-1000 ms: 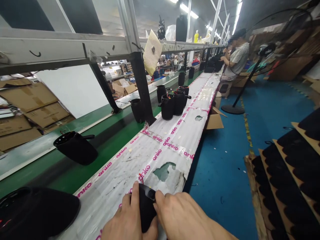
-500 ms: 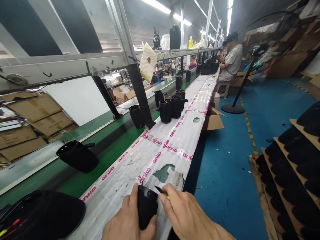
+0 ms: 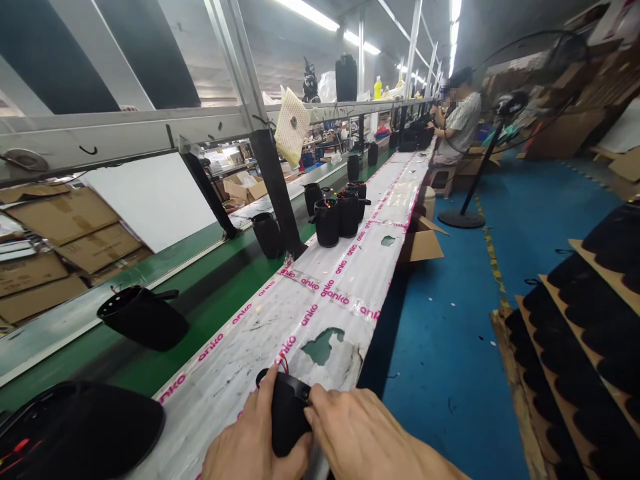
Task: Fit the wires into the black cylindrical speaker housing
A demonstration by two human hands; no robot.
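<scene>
Both hands close on one small black fabric-covered housing (image 3: 286,417) at the near edge of the bench (image 3: 320,293). The left hand (image 3: 255,443) wraps it from the side with the thumb laid up along its flank, apparently to steady it. The right hand (image 3: 360,437) pinches at its top edge, where thin red wires (image 3: 283,364) stick out just beyond the fingers. Half a second ago the right fingers held a thin dark piece with a yellow tip above the housing; now that piece is out of sight and the fingers press flat on the rim. Left of the hands, another black housing (image 3: 143,319) lies tipped on the green conveyor (image 3: 220,280); a cluster of upright ones (image 3: 337,213) stands well ahead.
</scene>
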